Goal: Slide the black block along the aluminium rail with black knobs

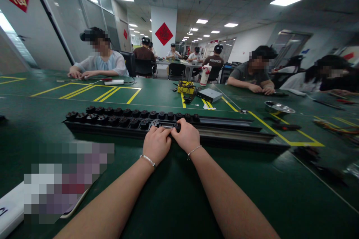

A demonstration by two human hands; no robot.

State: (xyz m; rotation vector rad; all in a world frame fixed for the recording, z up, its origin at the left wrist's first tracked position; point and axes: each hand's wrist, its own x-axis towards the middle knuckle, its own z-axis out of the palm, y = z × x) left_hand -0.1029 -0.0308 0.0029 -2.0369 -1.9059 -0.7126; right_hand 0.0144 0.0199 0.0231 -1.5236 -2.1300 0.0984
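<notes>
A long black rail lies crosswise on the green table, with two lengthwise channels. Small black sockets fill the left part of both channels in rows; the right part of the near channel shows bare metal. My left hand rests on the near channel, its fingers bent and pressed down by the last sockets of the row. Close beside it, my right hand pinches a small black socket between thumb and forefinger at the channel. What sits under my left fingertips is hidden.
A metal bowl, a grey box and a yellow block with cables stand beyond the rail. A white bottle is farther back. At the lower left lies a blurred-out flat object. Several people sit around the tables.
</notes>
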